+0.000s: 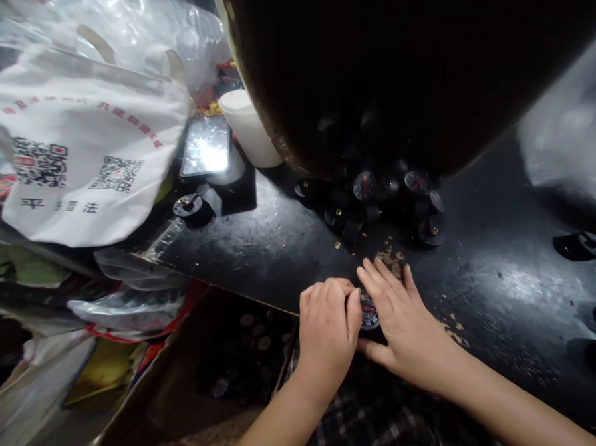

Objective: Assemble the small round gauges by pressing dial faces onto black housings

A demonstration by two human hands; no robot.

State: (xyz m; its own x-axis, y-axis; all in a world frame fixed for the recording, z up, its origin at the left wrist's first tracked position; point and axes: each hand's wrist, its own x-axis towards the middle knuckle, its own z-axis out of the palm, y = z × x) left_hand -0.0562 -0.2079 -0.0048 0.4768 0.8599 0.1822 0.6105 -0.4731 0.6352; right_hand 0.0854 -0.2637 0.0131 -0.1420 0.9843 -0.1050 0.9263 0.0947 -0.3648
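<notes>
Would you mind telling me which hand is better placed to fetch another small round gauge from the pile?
Probably the right hand: it lies nearer the pile, fingers pointing at it, while the left hand curls beside the gauge.

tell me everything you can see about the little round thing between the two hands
The small round gauge is a disc with a dark dial face, pale markings round the rim and a red mark near the middle. It lies face up at the near edge of the black table. The left hand curls against its left side, and the right hand lies flat along its right. Most of it is hidden.
</notes>
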